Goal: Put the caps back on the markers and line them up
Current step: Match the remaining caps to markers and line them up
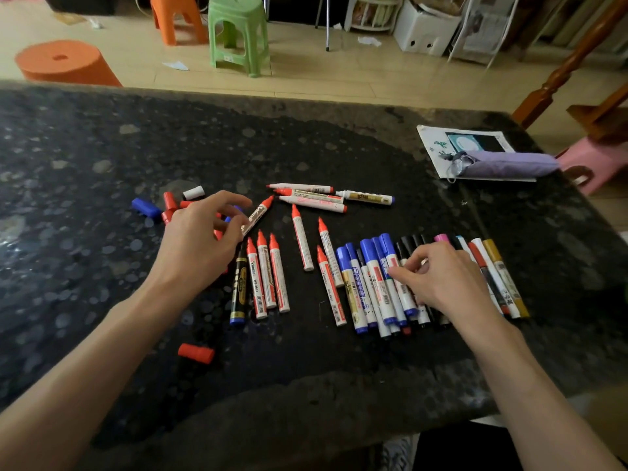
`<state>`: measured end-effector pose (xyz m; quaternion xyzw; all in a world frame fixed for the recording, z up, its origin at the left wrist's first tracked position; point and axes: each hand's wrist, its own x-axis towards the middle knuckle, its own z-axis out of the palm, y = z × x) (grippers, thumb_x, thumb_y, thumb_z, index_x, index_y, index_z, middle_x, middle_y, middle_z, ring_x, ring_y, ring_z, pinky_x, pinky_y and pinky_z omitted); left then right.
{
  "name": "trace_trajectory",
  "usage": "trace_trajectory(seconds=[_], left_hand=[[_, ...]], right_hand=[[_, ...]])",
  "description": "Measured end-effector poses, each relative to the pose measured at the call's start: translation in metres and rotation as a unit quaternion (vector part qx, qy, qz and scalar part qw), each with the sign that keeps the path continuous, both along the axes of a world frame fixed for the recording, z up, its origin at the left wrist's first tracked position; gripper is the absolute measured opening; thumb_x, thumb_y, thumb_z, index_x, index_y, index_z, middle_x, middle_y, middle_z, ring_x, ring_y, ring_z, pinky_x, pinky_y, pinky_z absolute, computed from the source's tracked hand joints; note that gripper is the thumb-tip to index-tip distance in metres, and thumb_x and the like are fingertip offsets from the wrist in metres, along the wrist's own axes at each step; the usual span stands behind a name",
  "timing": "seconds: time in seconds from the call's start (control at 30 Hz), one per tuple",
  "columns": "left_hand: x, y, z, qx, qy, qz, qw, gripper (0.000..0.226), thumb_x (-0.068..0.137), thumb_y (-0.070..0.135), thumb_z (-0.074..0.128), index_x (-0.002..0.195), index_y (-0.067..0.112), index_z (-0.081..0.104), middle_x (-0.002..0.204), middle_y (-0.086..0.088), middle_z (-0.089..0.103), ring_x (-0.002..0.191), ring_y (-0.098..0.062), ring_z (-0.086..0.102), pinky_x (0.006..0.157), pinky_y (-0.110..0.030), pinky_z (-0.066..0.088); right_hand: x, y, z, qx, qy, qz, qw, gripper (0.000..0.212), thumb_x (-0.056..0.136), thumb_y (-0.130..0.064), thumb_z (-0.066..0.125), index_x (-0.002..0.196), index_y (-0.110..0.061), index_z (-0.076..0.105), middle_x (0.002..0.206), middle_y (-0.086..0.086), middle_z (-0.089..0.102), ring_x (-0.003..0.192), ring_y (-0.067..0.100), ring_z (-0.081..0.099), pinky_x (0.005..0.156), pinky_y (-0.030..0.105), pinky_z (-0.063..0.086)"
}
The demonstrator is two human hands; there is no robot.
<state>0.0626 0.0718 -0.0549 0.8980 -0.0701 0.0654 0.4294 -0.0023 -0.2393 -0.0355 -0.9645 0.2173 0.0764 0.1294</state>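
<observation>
Many markers lie on a dark stone table (102,158). A row of capped markers (373,283) with blue, black, pink and gold caps runs along the right. My right hand (441,280) rests on that row, fingertips touching the blue-capped ones. Uncapped red markers (268,277) lie in the middle, with several more at the back (312,195). My left hand (200,243) pinches an uncapped red marker (258,214) at its lower end. Loose caps sit behind that hand: blue (146,207), white (193,192) and red (169,200). Another red cap (196,353) lies near the front.
A purple folded umbrella (506,164) lies on a printed sheet (438,137) at the table's back right. Beyond the table stand a green stool (238,32), orange stools (64,62) and a pink stool (594,161). A wooden chair (577,62) stands at the right.
</observation>
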Motion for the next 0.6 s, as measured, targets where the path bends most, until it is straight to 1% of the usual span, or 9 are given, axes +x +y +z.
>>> trace_trajectory(seconds=[0.1,0.13,0.2,0.27,0.33,0.4,0.43,0.5,0.6], left_hand=[[0.001,0.001,0.001,-0.001,-0.001,0.007,1.0,0.025,0.097,0.014,0.061,0.117,0.026,0.07,0.094,0.015,0.072,0.084,-0.007,0.072,0.085,-0.043,0.061],[0.001,0.001,0.001,-0.001,-0.001,0.008,1.0,0.026,0.096,0.014,0.061,0.117,0.026,0.07,0.094,0.015,0.072,0.085,-0.007,0.072,0.086,-0.043,0.061],[0.001,0.001,0.001,0.003,0.003,0.004,1.0,0.025,0.097,0.015,0.061,0.118,0.025,0.07,0.095,0.015,0.072,0.087,-0.007,0.072,0.086,-0.042,0.061],[0.002,0.0,0.001,0.014,0.01,-0.004,1.0,0.024,0.097,0.016,0.062,0.118,0.026,0.071,0.098,0.013,0.072,0.089,-0.008,0.071,0.086,-0.041,0.06],[0.003,-0.001,0.0,0.027,0.022,-0.011,0.999,0.024,0.098,0.015,0.061,0.117,0.026,0.071,0.1,0.012,0.072,0.093,-0.008,0.07,0.086,-0.037,0.059],[0.005,-0.001,0.0,0.033,0.029,-0.007,0.999,0.025,0.098,0.014,0.061,0.117,0.026,0.071,0.1,0.013,0.072,0.096,-0.008,0.069,0.087,-0.033,0.057],[0.006,0.0,0.0,0.035,0.033,-0.003,0.999,0.025,0.098,0.014,0.061,0.118,0.025,0.071,0.099,0.014,0.071,0.096,-0.007,0.069,0.087,-0.032,0.056],[0.009,0.004,-0.002,0.042,0.04,0.006,0.998,0.026,0.097,0.014,0.061,0.118,0.026,0.071,0.098,0.015,0.07,0.094,-0.007,0.068,0.086,-0.03,0.055],[0.014,0.011,-0.007,0.056,0.051,0.024,0.997,0.028,0.096,0.011,0.061,0.116,0.026,0.072,0.097,0.013,0.071,0.091,-0.007,0.069,0.084,-0.031,0.055]], right_hand=[[0.006,-0.001,0.004,-0.017,-0.012,0.004,1.0,0.024,0.093,-0.053,0.07,0.101,-0.03,0.067,0.084,-0.011,0.065,0.07,0.002,0.054,0.056,0.026,0.04],[0.009,-0.001,0.005,-0.011,-0.019,0.007,1.0,0.022,0.094,-0.051,0.07,0.104,-0.031,0.068,0.084,-0.012,0.064,0.069,0.0,0.052,0.055,0.025,0.038],[0.019,0.001,0.005,0.018,-0.041,0.022,0.999,0.02,0.095,-0.047,0.071,0.108,-0.032,0.068,0.084,-0.015,0.062,0.072,-0.003,0.053,0.057,0.024,0.039],[0.033,0.007,0.003,0.051,-0.069,0.053,0.995,0.023,0.095,-0.042,0.073,0.115,-0.033,0.067,0.088,-0.016,0.062,0.077,-0.003,0.057,0.061,0.022,0.043],[0.048,0.015,-0.001,0.076,-0.105,0.092,0.987,0.027,0.094,-0.038,0.074,0.12,-0.03,0.068,0.096,-0.014,0.064,0.083,0.0,0.06,0.071,0.024,0.05],[0.064,0.021,-0.008,0.084,-0.139,0.131,0.978,0.032,0.095,-0.033,0.073,0.127,-0.028,0.068,0.108,-0.009,0.064,0.097,0.005,0.061,0.087,0.028,0.053],[0.071,0.023,-0.013,0.076,-0.15,0.149,0.974,0.035,0.097,-0.032,0.072,0.131,-0.028,0.066,0.116,-0.006,0.064,0.108,0.009,0.06,0.095,0.029,0.05],[0.086,0.024,-0.022,0.047,-0.162,0.169,0.971,0.042,0.1,-0.029,0.067,0.141,-0.029,0.059,0.135,-0.002,0.059,0.13,0.015,0.051,0.107,0.032,0.04],[0.101,0.023,-0.035,0.005,-0.129,0.156,0.979,0.054,0.105,-0.02,0.057,0.157,-0.027,0.041,0.159,0.002,0.044,0.152,0.02,0.031,0.122,0.043,0.027]])
